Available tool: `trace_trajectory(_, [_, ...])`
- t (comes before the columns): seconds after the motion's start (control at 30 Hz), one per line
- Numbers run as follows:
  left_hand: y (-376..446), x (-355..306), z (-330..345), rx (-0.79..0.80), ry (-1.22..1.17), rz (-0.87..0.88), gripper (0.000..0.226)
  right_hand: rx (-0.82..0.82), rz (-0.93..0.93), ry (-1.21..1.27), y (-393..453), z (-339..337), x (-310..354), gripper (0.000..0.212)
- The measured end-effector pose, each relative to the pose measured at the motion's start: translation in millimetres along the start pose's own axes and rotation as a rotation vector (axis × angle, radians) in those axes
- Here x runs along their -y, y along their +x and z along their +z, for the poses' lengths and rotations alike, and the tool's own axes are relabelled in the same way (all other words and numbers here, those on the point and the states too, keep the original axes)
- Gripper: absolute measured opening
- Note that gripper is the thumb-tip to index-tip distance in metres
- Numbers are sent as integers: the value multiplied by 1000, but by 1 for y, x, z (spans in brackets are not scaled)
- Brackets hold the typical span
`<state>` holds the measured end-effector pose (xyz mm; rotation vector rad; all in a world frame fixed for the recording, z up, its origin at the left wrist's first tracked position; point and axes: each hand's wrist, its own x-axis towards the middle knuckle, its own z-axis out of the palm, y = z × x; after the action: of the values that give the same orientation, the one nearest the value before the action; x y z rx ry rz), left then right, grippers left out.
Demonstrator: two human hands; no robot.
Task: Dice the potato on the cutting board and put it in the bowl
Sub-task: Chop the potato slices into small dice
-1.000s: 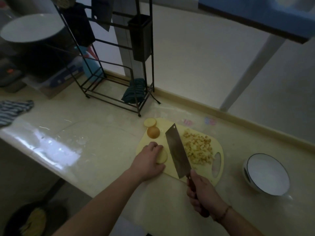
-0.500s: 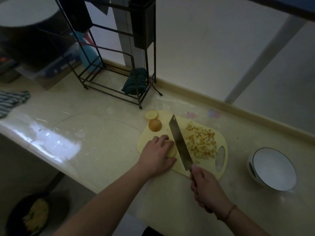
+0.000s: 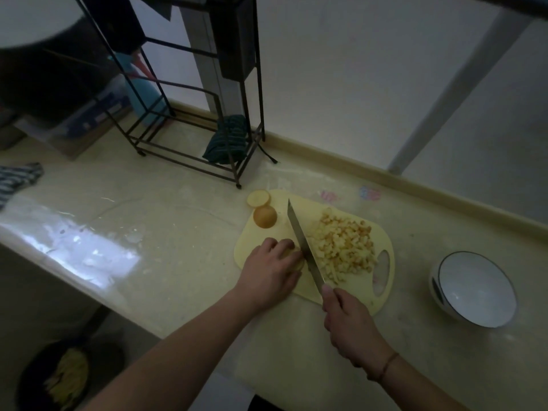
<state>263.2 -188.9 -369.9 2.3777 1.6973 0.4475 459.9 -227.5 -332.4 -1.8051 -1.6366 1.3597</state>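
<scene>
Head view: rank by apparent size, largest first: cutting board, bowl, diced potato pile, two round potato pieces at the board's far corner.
1. cutting board
2. bowl, though it sits nearer the frame edge, so wide-angle stretch may inflate it
3. diced potato pile
4. pale potato slice and browner potato end: look alike, not ranked

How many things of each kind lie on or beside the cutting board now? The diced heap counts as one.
Potato rounds: 2
Potato piece under left hand: 1
Diced heap: 1
Knife, in right hand: 1
Bowl: 1
Total: 6
</scene>
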Motion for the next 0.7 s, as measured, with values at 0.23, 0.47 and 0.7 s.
trace_trajectory(0.23, [0,-3,-2,-3,-15,-44,42,47,8,35,-4,-5,-2,68])
trace_trajectory(0.47, [2,-18,-7,10,34,-79,40,114,-2,-29,0,-21,5,52])
trace_trajectory(0.7, [-3,-7,5,-84,87,73,25,83,-156,-168,3,-19,-3,43])
